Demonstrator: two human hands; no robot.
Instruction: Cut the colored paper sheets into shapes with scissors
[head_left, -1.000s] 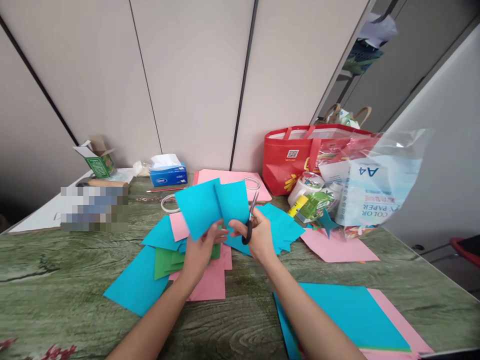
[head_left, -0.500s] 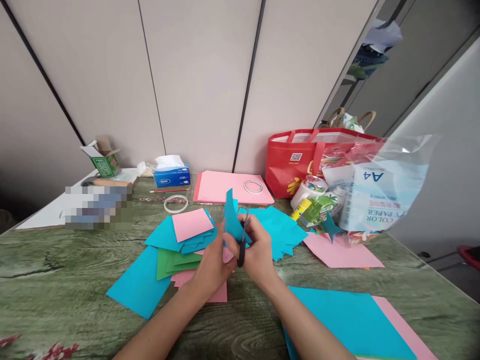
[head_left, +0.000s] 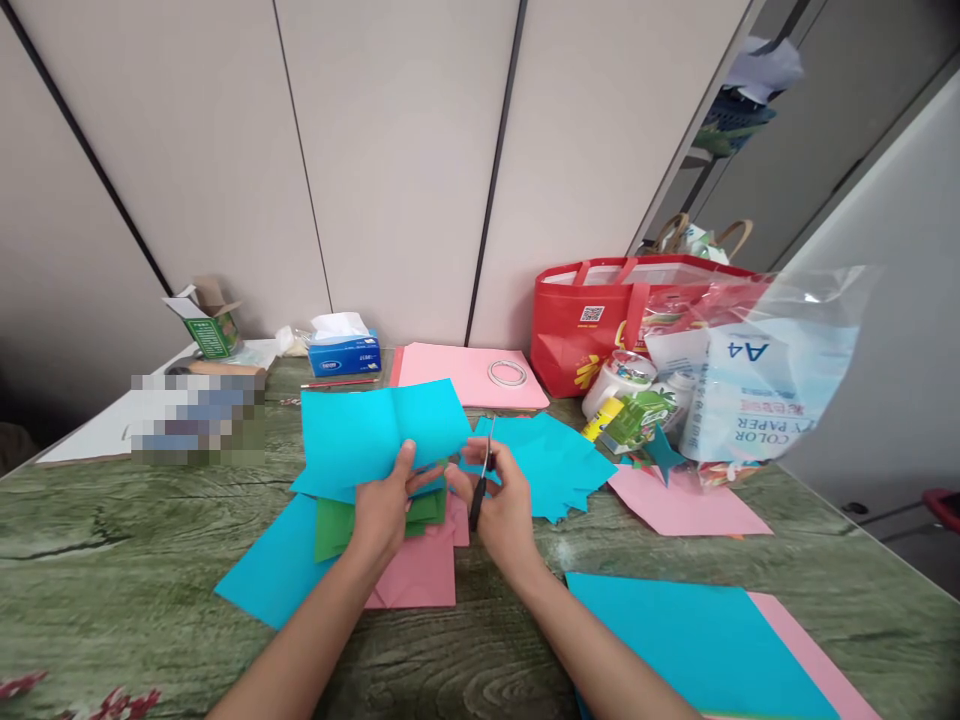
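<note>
My left hand [head_left: 385, 505] grips a blue sheet of paper [head_left: 352, 432] by its lower edge, thumb on top. A crease runs down the middle of this sheet, which is opened out. In my right hand [head_left: 501, 500] is a pair of scissors [head_left: 480, 492] with black handles, the blades pointing up and away. The right fingertips are close to the sheet's right corner; I cannot tell if they touch it. Under the left hand lie green paper pieces [head_left: 335, 530] and pink paper pieces [head_left: 420, 572]. Fanned blue paper pieces [head_left: 551, 465] lie behind the right hand.
Blue sheets [head_left: 690, 640] lie at the front right and a pink sheet [head_left: 690, 505] behind them. At the back stand a tissue box [head_left: 345, 357], a red bag [head_left: 559, 330] and a clear paper pack [head_left: 765, 390]. A tape roll [head_left: 507, 373] rests on pink sheets [head_left: 427, 370].
The folded blue sheet has been opened out flat. My left hand has moved left with it, apart from my right hand, which still holds the scissors.
</note>
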